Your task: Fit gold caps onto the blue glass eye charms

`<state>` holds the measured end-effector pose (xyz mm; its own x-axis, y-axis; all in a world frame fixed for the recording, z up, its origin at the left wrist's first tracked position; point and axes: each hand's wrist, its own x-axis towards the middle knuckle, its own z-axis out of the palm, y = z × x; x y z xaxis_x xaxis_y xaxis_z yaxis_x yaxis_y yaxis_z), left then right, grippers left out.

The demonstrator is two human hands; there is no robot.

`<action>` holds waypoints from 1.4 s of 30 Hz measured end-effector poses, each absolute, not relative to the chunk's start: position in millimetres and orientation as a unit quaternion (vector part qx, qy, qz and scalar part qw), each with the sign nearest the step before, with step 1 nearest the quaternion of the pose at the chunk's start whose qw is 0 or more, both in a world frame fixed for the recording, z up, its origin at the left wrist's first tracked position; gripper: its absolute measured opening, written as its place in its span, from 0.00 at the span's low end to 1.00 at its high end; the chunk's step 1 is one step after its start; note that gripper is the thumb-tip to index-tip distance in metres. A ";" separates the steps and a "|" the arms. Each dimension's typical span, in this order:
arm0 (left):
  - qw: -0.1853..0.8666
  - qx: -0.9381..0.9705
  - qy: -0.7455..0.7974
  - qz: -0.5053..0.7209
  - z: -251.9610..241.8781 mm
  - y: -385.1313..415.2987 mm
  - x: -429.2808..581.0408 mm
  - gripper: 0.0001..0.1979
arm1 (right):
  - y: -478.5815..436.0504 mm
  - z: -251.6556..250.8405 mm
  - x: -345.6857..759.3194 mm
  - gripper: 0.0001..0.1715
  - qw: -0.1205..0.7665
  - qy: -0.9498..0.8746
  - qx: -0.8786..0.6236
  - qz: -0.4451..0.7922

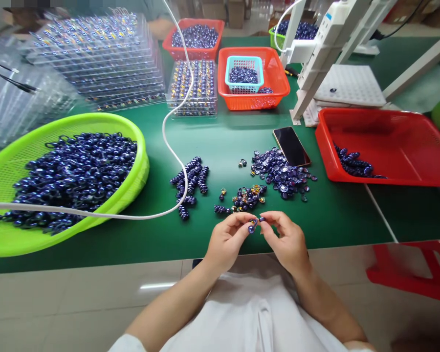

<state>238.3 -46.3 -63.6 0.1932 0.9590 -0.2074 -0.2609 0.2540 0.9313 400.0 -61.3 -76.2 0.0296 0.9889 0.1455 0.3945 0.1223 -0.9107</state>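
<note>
Near the front edge of the table, my left hand pinches a small glossy dark-blue piece with an orange-gold part between thumb and fingertips. Close against it, my right hand is closed on a small dark-blue cap; whether the two pieces touch I cannot tell. Just beyond my fingers lies a small heap of blue-and-gold pieces. Behind it to the right spreads a pile of dark-blue caps. Dark-blue spiral pieces lie in a cluster to the left.
A lime-green basket of dark-blue pieces stands left, crossed by a white cable. A phone touches the cap pile. Red trays and baskets stand right and behind. Stacked clear trays rise back left, near a white stand.
</note>
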 end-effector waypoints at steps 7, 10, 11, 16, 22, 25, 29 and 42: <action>0.707 0.297 0.429 0.477 -81.3 -44.5 231.3 0.09 | -63.2 -77.0 399.0 0.08 0.479 -0.592 -0.494 0.420; 0.715 0.289 0.426 0.474 -82.7 -44.6 231.7 0.10 | -63.1 -75.4 394.0 0.09 0.500 -0.577 -0.468 0.445; 0.713 0.290 0.430 0.472 -81.7 -44.7 231.8 0.10 | -63.0 -75.3 392.5 0.09 0.505 -0.566 -0.473 0.449; 0.675 0.319 0.481 0.460 -70.3 -44.6 229.7 0.08 | -61.6 -76.8 390.8 0.06 0.499 -0.546 -0.496 0.455; 0.580 0.424 0.512 0.471 -61.7 -47.9 227.4 0.07 | -60.1 -77.0 393.4 0.05 0.492 -0.570 -0.481 0.448; 0.524 0.506 0.484 0.485 -62.3 -49.8 226.5 0.09 | -59.8 -74.9 392.6 0.04 0.492 -0.567 -0.487 0.446; 0.480 0.574 0.442 0.494 -61.3 -52.0 226.1 0.12 | -59.5 -71.2 391.8 0.02 0.493 -0.563 -0.498 0.438; 0.465 0.588 0.440 0.494 -61.1 -55.8 227.0 0.12 | -62.2 -75.7 391.9 0.08 0.447 -0.589 -0.503 0.448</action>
<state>227.0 -55.8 -61.1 0.1248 0.9772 0.1717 0.0574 -0.1799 0.9820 391.9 -62.2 -75.7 -0.0944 0.9927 0.0756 0.1915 0.0926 -0.9771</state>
